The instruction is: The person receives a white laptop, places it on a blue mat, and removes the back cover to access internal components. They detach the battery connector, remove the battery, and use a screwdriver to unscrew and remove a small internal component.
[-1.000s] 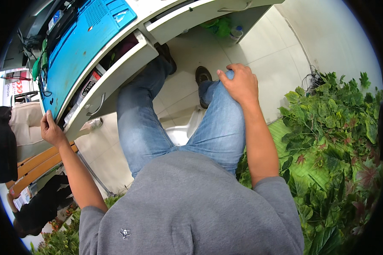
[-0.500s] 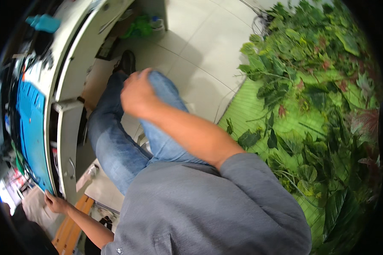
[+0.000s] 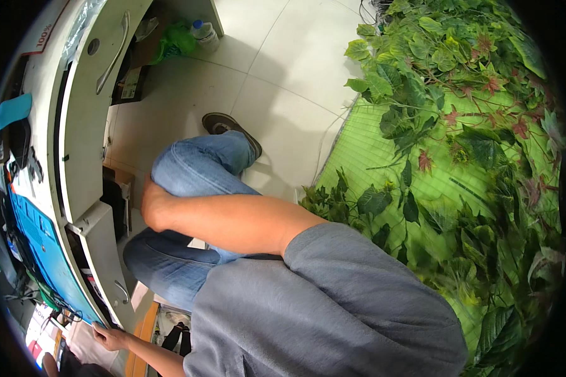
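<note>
Left hand (image 3: 111, 338): off at the far left, thumb and fingertips at the white desk's (image 3: 41, 94) edge, by the corner of the blue work mat (image 3: 44, 242); I can't tell whether they pinch anything.
Right hand (image 3: 152, 201): against the blue jeans (image 3: 198, 162) at the bent knee, fingers hidden from me, so I can't tell its grip.
Work mat: lying on the desktop, beside the lower drawer (image 3: 107, 264), which stands pulled out.
Under the desk: a green plastic bag (image 3: 179, 43) beside a blue-capped bottle (image 3: 206, 40).
Floor: a dark shoe (image 3: 219, 121) on pale tiles (image 3: 295, 56).
Right side: leafy foliage (image 3: 487, 147) over bright green matting (image 3: 365, 157).
</note>
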Tool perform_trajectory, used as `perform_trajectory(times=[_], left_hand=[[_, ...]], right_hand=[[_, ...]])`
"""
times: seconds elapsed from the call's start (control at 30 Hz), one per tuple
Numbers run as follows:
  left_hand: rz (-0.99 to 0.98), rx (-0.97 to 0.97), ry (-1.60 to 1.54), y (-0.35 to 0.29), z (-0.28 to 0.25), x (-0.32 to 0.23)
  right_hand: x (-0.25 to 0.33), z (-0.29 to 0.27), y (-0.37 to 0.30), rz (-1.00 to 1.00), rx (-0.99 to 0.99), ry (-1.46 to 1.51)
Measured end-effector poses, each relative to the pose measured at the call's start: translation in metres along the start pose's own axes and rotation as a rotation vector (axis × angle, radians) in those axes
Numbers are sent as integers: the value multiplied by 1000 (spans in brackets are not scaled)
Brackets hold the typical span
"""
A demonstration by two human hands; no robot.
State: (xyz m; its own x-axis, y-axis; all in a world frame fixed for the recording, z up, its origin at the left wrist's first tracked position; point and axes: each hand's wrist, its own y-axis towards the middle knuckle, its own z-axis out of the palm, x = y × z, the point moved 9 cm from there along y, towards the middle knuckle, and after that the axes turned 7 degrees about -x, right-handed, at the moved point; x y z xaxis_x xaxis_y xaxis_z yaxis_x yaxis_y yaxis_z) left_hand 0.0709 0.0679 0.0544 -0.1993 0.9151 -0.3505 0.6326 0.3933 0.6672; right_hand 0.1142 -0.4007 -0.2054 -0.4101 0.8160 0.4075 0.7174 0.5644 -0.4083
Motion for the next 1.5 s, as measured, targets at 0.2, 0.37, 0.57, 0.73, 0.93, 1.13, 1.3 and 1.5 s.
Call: perform_trajectory(times=[0.2, 0.37, 0.57, 0.73, 0.93, 1.13, 1.3, 1.5], left_hand=[[13, 22, 0, -4, -1, -4], [0, -1, -26, -7, -9, 9], [-20, 13, -22, -6, 3, -7], [-42, 1, -135, -12, 0, 4], [-52, 9, -86, -12, 6, -8], [-48, 13, -103, -12, 2, -8], [-56, 24, -34, -10, 4, -15], [-5, 13, -7, -16, -7, -10]], right_hand=[[24, 3, 29, -127, 34, 167], [41, 0, 31, -221, 7, 183], [56, 23, 73, -175, -175, 353], [53, 0, 53, -160, -199, 415], [50, 2, 60, -152, -299, 416], [41, -5, 54, -154, -274, 422], [-13, -37, 4, 2, -546, 705], [-220, 63, -57, 574, -795, 1045]])
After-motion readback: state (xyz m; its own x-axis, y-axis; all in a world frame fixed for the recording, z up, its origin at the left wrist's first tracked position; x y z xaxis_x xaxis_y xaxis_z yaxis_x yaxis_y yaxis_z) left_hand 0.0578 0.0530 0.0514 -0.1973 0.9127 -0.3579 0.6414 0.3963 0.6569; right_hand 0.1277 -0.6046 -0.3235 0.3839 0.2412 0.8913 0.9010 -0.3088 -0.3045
